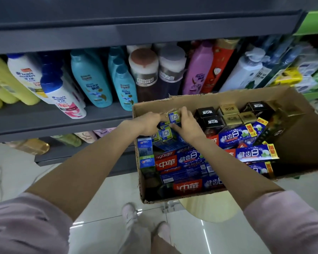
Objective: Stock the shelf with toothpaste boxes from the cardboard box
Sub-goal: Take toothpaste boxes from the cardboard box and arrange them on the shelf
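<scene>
A: Where are the hands?

B: Both are inside the cardboard box (173, 101), at its far left corner. The left hand (147, 123) and the right hand (188, 125) close in from either side on a small blue toothpaste box (174, 116) standing on end, its QR-code flap facing up.

A: Gripped?

B: The right fingers curl over its far edge and the thumb lies below it, so that hand pinches it. The left hand's fingertips are tucked behind the pack; they look curled against it, but I can't be sure they hold it.

A: What else is in the carton?

B: More blue packs on end just beneath the hands, one with a second QR flap (166, 133). Long red-and-blue toothpaste boxes (184, 162) lie flat across the near half. Black cartons (206, 112) and gold cartons (229, 109) stand along the far wall.

A: Room to move?

B: The blue packs sit tight against the torn left wall. The right end of the carton shows bare cardboard floor. The carton's far rim is near the grey shelf edge (62, 125), which carries shampoo bottles (92, 83) with a free strip of shelf board before them.
</scene>
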`<state>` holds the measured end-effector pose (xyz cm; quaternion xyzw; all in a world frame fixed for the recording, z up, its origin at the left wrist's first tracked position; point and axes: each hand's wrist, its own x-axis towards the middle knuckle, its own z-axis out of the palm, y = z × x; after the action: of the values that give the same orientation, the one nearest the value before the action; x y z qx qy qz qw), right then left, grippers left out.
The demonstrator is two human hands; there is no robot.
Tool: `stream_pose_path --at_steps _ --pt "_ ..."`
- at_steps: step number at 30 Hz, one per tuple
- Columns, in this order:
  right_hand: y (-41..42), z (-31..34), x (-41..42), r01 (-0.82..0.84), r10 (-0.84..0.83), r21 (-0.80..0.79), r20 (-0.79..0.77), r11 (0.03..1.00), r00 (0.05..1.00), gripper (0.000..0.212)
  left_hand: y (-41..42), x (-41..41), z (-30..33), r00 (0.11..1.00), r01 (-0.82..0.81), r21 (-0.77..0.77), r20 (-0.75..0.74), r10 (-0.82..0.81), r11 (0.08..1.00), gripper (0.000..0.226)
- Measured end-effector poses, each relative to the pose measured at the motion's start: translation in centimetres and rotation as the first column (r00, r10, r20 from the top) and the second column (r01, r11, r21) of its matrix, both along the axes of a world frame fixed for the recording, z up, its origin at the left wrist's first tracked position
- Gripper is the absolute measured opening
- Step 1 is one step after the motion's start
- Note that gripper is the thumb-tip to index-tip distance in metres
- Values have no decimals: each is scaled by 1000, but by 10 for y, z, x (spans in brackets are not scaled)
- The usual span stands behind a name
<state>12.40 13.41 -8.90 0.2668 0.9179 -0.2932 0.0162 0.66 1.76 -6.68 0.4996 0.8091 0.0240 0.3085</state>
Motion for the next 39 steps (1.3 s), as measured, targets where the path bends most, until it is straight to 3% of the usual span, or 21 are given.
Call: stream_pose_path --at_steps 2,6,12,17,22,27,29,33,36,39 --pt "1 -1 1 24 -23 -46 29 999 999 49 -1 0 6 1000 24 11 16 -25 1000 59" --pt "2 1 -2 16 -16 0 60 1000 998 49 -5 0 18 999 28 51 -44 -26 998 21" --pt "7 11 -12 -111 108 38 93 993 990 47 -26 -1 29 971 179 -91 -147 -191 980 59" --pt "5 10 -6 -104 101 33 70 994 992 48 -32 4 24 935 221 -170 -242 -258 960 34" --pt "8 17 -12 -168 158 68 140 983 977 45 -37 10 25 941 208 -26 -269 -207 978 29" --pt "1 27 -1 -157 159 -38 69 987 985 45 -49 12 37 999 -24 193 -26 29 981 29" --pt "0 36 6 -164 162 -87 -36 982 986 48 -53 13 49 983 -177 334 112 147 926 23" --pt "-5 65 4 -221 178 -152 -253 963 951 49 -49 14 70 897 -442 563 273 348 699 19" --pt "-12 77 2 -212 135 -202 -337 956 932 48 -48 20 72 799 -601 583 415 436 547 29" --pt "-16 86 9 -168 -25 -388 -445 906 895 47 -49 24 71 593 -805 483 665 453 345 35"
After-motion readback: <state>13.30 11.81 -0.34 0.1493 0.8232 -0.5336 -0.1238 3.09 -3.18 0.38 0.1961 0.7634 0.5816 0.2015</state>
